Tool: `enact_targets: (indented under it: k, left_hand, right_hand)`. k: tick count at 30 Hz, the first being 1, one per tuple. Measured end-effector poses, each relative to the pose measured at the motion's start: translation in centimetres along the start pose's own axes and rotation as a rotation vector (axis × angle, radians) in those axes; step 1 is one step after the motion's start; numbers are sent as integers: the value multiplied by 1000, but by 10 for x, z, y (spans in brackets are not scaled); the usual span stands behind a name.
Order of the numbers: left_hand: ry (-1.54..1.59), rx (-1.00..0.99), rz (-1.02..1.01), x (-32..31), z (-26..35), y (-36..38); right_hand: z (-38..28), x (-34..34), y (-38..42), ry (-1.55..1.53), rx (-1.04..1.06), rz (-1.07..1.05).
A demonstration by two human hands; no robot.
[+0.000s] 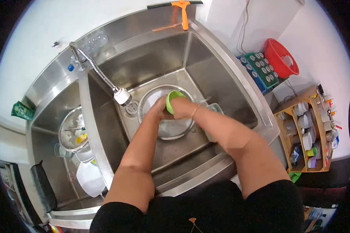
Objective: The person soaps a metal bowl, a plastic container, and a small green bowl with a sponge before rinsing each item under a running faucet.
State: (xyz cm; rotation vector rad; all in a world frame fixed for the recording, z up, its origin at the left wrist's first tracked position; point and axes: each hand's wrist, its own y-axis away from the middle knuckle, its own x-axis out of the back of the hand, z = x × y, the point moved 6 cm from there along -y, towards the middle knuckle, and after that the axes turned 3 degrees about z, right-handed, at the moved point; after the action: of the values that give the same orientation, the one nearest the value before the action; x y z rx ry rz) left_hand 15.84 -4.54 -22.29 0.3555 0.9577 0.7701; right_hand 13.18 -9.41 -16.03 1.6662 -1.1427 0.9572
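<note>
A small light-green bowl [174,96] is tilted on its side above a wide round metal basin [169,137] in the larger sink. My left hand [159,108] grips the bowl from its left side. Across the bowl's lower right side lies my right hand [181,108], closed around the rim, with its fingertips hidden by the bowl. Whitish contents or water show in the basin below. A clear container [215,108] stands in the sink beside my right wrist, partly covered by my forearm.
A flexible faucet with a white head [122,96] hangs at the basin's left. The left sink holds a colander [66,134] with utensils and a white board [90,179]. An orange squeegee [184,15] rests at the back; a wooden dish rack [299,163] stands right.
</note>
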Motion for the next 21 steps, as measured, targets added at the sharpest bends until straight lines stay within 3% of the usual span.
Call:
enact_targets:
  k: [1, 2, 3, 5, 7, 8, 9, 10, 11, 12, 13, 15, 17, 19, 21]
  left_hand:
    - [-124, -5, 28, 5, 1, 1]
    - [-16, -105, -96, 12, 3, -16]
    - [-14, -104, -100, 8, 7, -14]
    - [183, -142, -194, -7, 15, -9]
    - [235, -201, -196, -9, 20, -8]
    - [288, -288, -80, -5, 23, -9]
    - [339, -373, 35, -2, 26, -10]
    - [334, -373, 34, -7, 27, -8]
    - [297, -379, 179, -6, 26, -4]
    - [259, -384, 324, -3, 25, 2]
    - [221, -386, 469, 1, 24, 6]
    - [190, -387, 518, 15, 20, 0]
    - [415, -562, -184, -6, 23, -2]
    - [376, -526, -132, -4, 27, -8]
    - [102, -287, 1, -12, 21, -16]
  right_hand:
    - [-3, 8, 4, -165, 2, -143]
    - [-8, 22, 8, -394, 71, -129]
    - [-2, 27, 7, -391, 67, -131]
    - [8, 32, 10, -1256, -37, -234]
    - [27, 33, 10, -1379, -140, -122]
    - [40, 32, 6, -1496, -241, -11]
    - [56, 20, -6, -1494, -236, -8]
    - [88, 16, -23, -1077, -161, 304]
    - [100, 21, -26, -641, -89, 582]
    - [80, 42, 5, -697, -379, 666]
    - [57, 45, 11, -698, -385, 666]
    - [10, 67, 28, -137, -296, 1093]
    - [-17, 50, 23, -70, -267, 1085]
    - [-18, 47, 21, -9, -243, 1078]
    - [34, 44, 4, -704, -366, 695]
